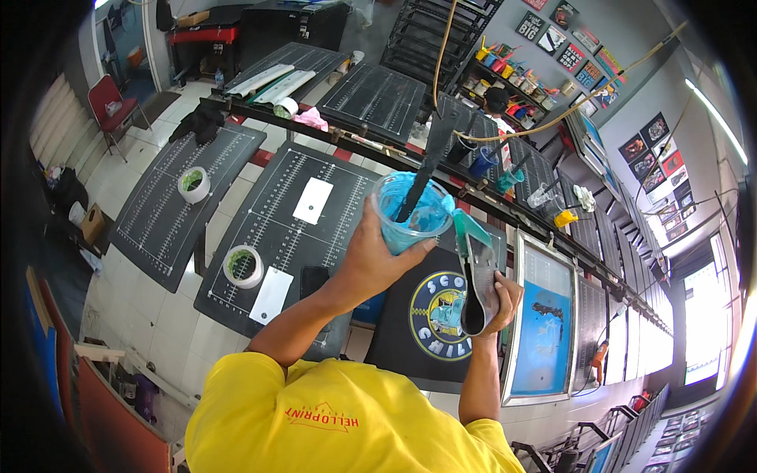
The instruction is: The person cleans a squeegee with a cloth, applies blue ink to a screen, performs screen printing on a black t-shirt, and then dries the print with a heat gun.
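Observation:
My left hand point(377, 256) is wrapped round a clear plastic cup point(416, 226) smeared with light blue ink. A dark, flat stirring stick point(426, 167) stands tilted in the cup and rises past its rim. In my right hand point(501, 303) is a squeegee point(478, 277) with a dark body and a teal blade. The blade end points up beside the cup, with a dab of blue ink between them. Below both hands lies a black shirt point(394, 339) with a round yellow, white and blue print, partly hidden by the squeegee.
To the right lies a framed printing screen point(516, 347) with a blue mesh. Two tape rolls point(243, 266) and white cards point(313, 200) rest on the dark ruled boards at left. Several ink cups point(482, 162) stand along the far rail. A yellow hose point(536, 135) hangs overhead.

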Demonstrator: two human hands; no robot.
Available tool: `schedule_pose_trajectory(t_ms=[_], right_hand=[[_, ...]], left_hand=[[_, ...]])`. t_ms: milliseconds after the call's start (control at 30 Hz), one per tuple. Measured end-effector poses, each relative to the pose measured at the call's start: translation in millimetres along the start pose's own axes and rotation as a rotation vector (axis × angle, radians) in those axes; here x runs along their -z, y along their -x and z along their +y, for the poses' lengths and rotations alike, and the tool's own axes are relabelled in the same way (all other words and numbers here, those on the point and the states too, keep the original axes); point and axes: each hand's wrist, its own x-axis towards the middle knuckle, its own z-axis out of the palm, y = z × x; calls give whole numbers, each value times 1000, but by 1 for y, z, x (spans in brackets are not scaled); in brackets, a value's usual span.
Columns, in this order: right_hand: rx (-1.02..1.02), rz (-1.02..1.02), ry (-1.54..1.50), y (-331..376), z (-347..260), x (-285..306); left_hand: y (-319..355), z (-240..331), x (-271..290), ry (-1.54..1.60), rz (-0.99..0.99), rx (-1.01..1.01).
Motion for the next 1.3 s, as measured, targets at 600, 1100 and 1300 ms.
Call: schedule_pose_trajectory(t_ms=[600, 1100, 1300], right_hand=[[-862, 187, -993, -48, 27, 6], [-1056, -18, -1290, -56, 23, -22], [-1083, -126, -1215, -58, 24, -26]], left_hand=[[-16, -79, 25, 190, -472, 138], [-6, -80, 17, 145, -617, 103], [-9, -80, 16, -10, -671, 53]])
